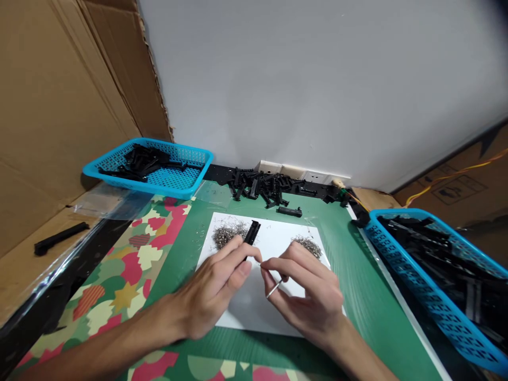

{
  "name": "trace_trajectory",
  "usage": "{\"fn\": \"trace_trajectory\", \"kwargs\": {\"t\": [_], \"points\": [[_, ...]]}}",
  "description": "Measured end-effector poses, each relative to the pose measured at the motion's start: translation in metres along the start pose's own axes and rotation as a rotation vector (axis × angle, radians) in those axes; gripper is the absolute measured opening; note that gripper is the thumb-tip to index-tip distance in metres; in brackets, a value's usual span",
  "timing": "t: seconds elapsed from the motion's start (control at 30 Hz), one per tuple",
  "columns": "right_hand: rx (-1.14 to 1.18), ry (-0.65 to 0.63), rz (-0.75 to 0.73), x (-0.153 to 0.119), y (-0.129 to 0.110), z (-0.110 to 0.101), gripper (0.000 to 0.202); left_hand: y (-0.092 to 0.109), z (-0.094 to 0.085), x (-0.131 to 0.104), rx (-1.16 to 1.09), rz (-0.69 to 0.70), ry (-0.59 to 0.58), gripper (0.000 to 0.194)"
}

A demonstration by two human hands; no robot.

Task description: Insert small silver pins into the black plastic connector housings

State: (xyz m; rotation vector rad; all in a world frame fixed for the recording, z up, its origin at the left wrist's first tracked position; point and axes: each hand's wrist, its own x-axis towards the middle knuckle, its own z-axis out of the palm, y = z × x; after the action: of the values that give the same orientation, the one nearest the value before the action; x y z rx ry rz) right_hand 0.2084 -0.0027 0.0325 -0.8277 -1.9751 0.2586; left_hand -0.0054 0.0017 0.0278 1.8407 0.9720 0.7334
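Observation:
My left hand (pixel 216 278) is closed around a narrow black plastic part (pixel 253 232), whose far end sticks out beyond the fingers. Close beside it, the thumb and forefinger of my right hand (pixel 311 283) are pinched together. A thin pale rod (pixel 273 290) shows below those fingertips, held in the right hand; its exact kind cannot be made out. Both hands are above a white sheet (pixel 273 320). Small metal pieces, possibly springs, lie in a larger pile (pixel 226 234) on the left and a smaller pile (pixel 308 246) on the right.
Several black parts (pixel 273 185) are heaped by the wall, with one part (pixel 289 211) lying nearer. Blue baskets hold black parts at the left (pixel 190 182) and right (pixel 420 301). Another black piece (pixel 61 238) lies far left. Cardboard (pixel 59 79) rises beside the green table (pixel 365 296).

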Motion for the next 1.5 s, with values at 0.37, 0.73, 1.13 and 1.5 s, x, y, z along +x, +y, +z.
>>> {"fn": "trace_trajectory", "kwargs": {"t": [0.37, 0.73, 1.13, 1.5], "points": [[-0.117, -0.001, -0.159, -0.005, 0.003, 0.005, 0.024, -0.026, 0.009, -0.002, 0.327, 0.311, 0.167, 0.052], [-0.163, -0.187, -0.242, -0.006, 0.012, 0.001, 0.019, -0.04, 0.014, 0.0, 0.566, 0.529, 0.178, 0.045], [-0.105, -0.166, -0.238, -0.006, 0.012, 0.003, 0.016, -0.041, 0.011, 0.001, 0.382, 0.406, -0.014, 0.035], [-0.084, -0.194, -0.242, -0.004, 0.008, 0.003, 0.017, -0.049, 0.017, -0.006, 0.275, 0.341, -0.009, 0.025]]}}
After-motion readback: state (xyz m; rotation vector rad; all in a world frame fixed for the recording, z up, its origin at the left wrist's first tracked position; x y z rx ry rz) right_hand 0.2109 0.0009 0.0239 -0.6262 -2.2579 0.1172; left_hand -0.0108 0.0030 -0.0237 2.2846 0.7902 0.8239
